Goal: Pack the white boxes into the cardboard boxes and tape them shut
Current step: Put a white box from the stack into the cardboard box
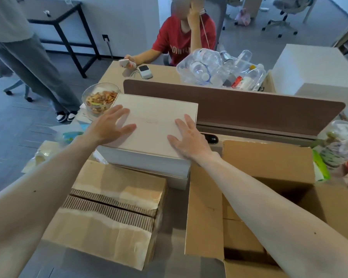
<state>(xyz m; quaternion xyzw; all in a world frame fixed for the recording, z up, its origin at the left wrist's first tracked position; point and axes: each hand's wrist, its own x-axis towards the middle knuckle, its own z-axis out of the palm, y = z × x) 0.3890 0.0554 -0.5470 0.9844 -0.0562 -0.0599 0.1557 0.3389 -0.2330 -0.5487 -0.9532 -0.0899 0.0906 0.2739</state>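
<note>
Closest in, below the left forearm: closed brown cardboard box (109,223), flaps meeting at a seam, ragged strip of bare corrugation on either side. Under the right forearm: open brown cardboard box (205,213), flaps standing up, inside mostly in shadow, contents not readable. Strip of grey worktop (175,237) between the two.

Just past those, a stack: lower white boxes (149,167) carrying a flat white rectangular box (155,117) on top. Left hand (109,125) palm down on the left side of that lid, fingers straight and spread wide. Right hand (189,139) same deal at the near right edge, fingers spread, not curled round anything. Just resting on the lid, no grip from either.

Right beyond the left hand's fingertips, up against the top box's far left corner (touching or not, hard to say): round clear glass bowl of nuts (99,99). Beyond the right hand: long brown divider panel (249,105) running across the worktop. Behind that, clear plastic tub of empty bottles (219,69), and a big white cube-shaped box (313,69) further right. Farthest back, seated person in a red T-shirt (179,41), plus someone standing in grey trousers (34,67), way off left of the left hand.
</note>
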